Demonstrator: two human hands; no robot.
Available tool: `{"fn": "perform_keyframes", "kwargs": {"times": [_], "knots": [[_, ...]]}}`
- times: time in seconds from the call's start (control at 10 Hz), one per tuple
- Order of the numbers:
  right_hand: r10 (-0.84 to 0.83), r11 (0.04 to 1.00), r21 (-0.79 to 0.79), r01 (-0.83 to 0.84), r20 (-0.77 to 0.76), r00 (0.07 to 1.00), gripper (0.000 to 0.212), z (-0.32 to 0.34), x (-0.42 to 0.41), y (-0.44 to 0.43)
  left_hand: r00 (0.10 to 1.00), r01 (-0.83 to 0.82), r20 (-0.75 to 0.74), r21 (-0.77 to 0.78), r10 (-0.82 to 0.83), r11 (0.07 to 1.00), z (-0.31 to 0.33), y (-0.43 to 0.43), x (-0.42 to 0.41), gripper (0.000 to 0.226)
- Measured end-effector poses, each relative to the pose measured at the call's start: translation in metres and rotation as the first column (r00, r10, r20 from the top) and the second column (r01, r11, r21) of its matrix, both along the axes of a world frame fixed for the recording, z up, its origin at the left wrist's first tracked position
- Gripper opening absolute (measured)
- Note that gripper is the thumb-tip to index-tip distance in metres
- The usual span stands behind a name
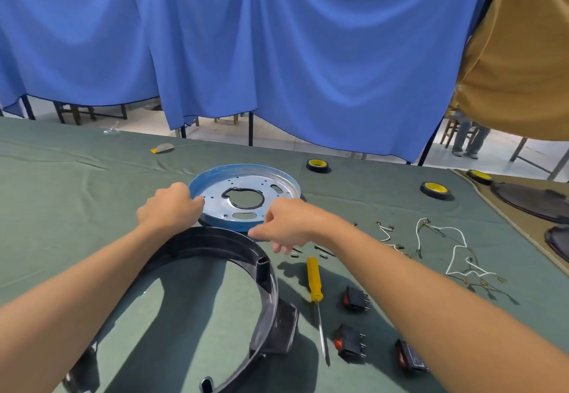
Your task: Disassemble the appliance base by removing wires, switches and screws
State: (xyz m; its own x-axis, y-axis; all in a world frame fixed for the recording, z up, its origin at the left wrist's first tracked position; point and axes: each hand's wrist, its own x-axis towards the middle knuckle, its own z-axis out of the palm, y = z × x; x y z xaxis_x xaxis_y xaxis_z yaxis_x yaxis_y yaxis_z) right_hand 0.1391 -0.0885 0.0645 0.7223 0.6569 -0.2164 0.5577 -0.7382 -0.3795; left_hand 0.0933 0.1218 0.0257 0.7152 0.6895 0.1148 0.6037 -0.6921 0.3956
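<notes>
A round metal plate (268, 182) with a blue-tinted rim and a central hole lies on the green cloth. My left hand (171, 205) grips its left edge with curled fingers. My right hand (284, 223) holds its near right edge, fingers bent over the rim. In front of the plate lies the black plastic base ring (246, 254), partly under my left forearm. A yellow-handled screwdriver (314, 282) lies to its right. Small screws (323, 252) sit just past my right hand. Three black rocker switches (355, 298) (349, 343) (409, 358) and white wires (458, 251) lie at the right.
Rolls of black tape with yellow cores (318, 165) (435, 190) stand beyond the plate. Dark covers (529, 200) lie on a tan cloth at the far right. A small grey and yellow item (163, 148) rests near the table's back edge. Blue curtain (277, 54) hangs behind.
</notes>
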Motion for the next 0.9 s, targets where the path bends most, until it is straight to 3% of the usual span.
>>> {"fn": "perform_keyframes", "kwargs": {"times": [0.1, 0.2, 0.4, 0.6, 0.7, 0.8, 0.9], "knots": [[0.077, 0.992, -0.094, -0.079, -0.023, 0.997, 0.029, -0.003, -0.019, 0.002, 0.998, 0.052, 0.017, 0.04, -0.053, 0.998, 0.001, -0.005, -0.009, 0.032], [0.051, 0.997, -0.055, -0.048, 0.052, 0.997, 0.017, -0.009, -0.027, 0.003, 0.985, 0.168, 0.02, 0.053, -0.169, 0.984, 0.001, -0.007, -0.016, 0.037], [-0.057, 0.997, 0.067, 0.046, 0.174, 0.983, 0.018, -0.013, -0.026, 0.004, 0.95, 0.305, 0.025, 0.144, -0.311, 0.942, 0.005, -0.012, -0.02, 0.036], [-0.171, 0.968, 0.204, 0.144, 0.122, 0.978, 0.016, -0.019, -0.014, 0.009, 0.916, 0.396, -0.012, 0.194, -0.401, 0.898, 0.006, -0.023, -0.018, 0.045], [-0.183, 0.955, 0.255, 0.154, 0.094, 0.979, 0.025, -0.026, -0.011, 0.006, 0.91, 0.412, -0.072, 0.267, -0.409, 0.871, 0.005, -0.035, -0.018, 0.044], [-0.235, 0.896, 0.386, 0.219, -0.006, 0.972, 0.037, -0.024, -0.005, -0.011, 0.9, 0.433, -0.091, 0.304, -0.426, 0.849, 0.001, -0.05, -0.017, 0.045], [-0.305, 0.822, 0.497, 0.277, -0.027, 0.952, 0.031, -0.019, 0.001, -0.037, 0.873, 0.476, -0.051, 0.311, -0.486, 0.822, -0.001, -0.077, -0.015, 0.054]]}}
